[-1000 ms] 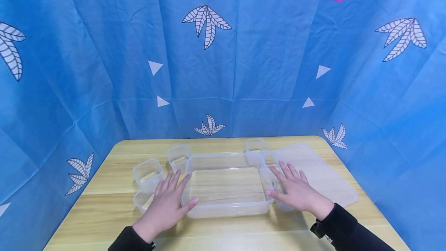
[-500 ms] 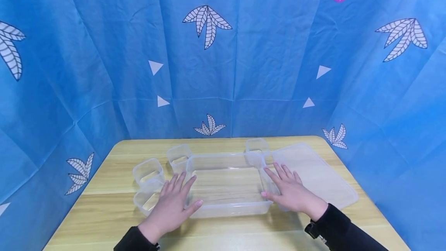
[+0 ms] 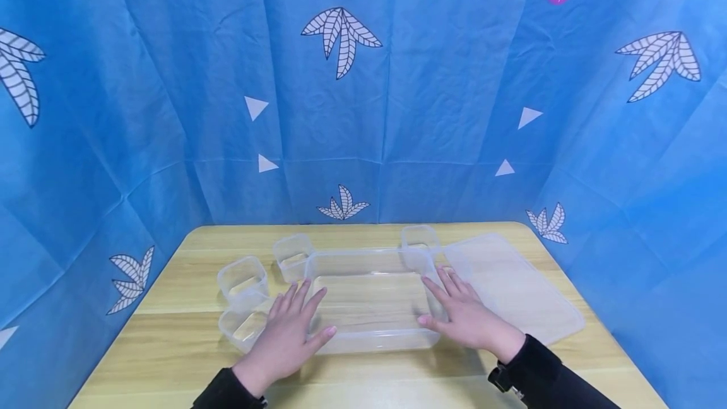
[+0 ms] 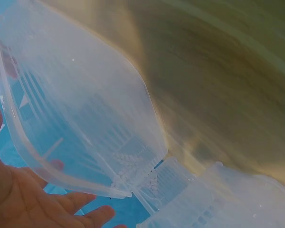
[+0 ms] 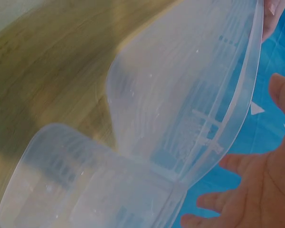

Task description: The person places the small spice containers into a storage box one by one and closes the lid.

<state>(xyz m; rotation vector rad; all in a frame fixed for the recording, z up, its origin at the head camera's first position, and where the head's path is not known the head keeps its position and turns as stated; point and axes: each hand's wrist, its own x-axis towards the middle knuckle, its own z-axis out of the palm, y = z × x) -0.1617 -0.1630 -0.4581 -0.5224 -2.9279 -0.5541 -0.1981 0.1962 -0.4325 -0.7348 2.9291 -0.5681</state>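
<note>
A large clear plastic food container [image 3: 372,342] stands in the middle of the wooden table. My left hand [image 3: 288,337] is spread over its left side, fingers straight and holding nothing. Over the right side lies my right hand [image 3: 471,320], also with straight, spread fingers. Whether either hand touches the rim cannot be told. In the left wrist view the palm [image 4: 23,202] and fingers appear beside the container's curved rim [image 4: 52,176]. The right wrist view has the right hand [image 5: 263,190] close to the opposite end of the rim [image 5: 237,121].
Small clear tubs stand left of the container: one at the back [image 3: 292,250], one in the middle [image 3: 242,276], one in front [image 3: 233,327]. Another small tub [image 3: 419,237] is at the back right. A flat translucent lid [image 3: 517,289] lies right. Blue curtain [image 3: 363,112] surrounds the table.
Both hands have drifted inward over the container, the left one to the right and the right one to the left. The container, tubs and lid stay in place.
</note>
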